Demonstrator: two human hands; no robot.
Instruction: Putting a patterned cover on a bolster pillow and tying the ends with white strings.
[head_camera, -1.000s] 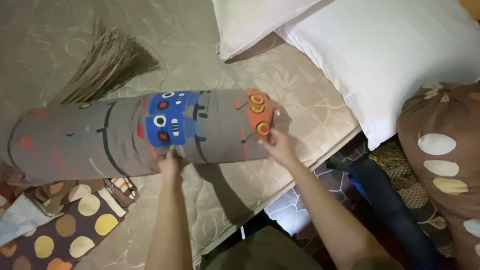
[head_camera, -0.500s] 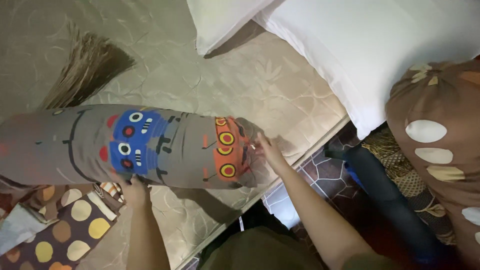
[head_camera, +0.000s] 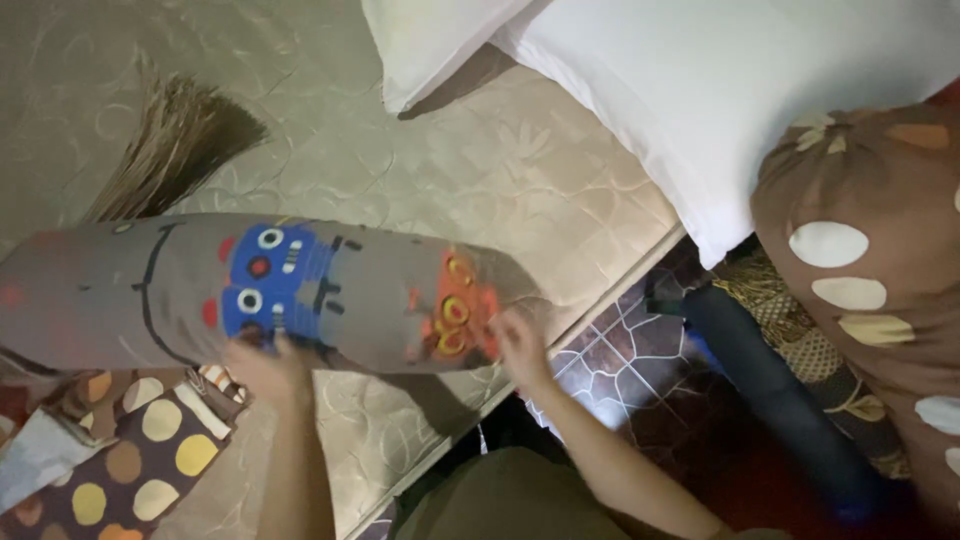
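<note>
Fingers of the left hand (head_camera: 262, 362) curl under the bolster (head_camera: 250, 292), gripping its blue patch; right hand (head_camera: 518, 345) fingers close on its orange end. One grey bolster, held level above the mattress (head_camera: 500, 190) near its front edge. Two white pillows (head_camera: 700, 90) at the mattress's far right corner. One broom (head_camera: 175, 150) lies toward the far left. One brown dotted cushion (head_camera: 870, 260) sits off the right edge; one dotted cloth (head_camera: 130, 460) hangs at the front left corner.
</note>
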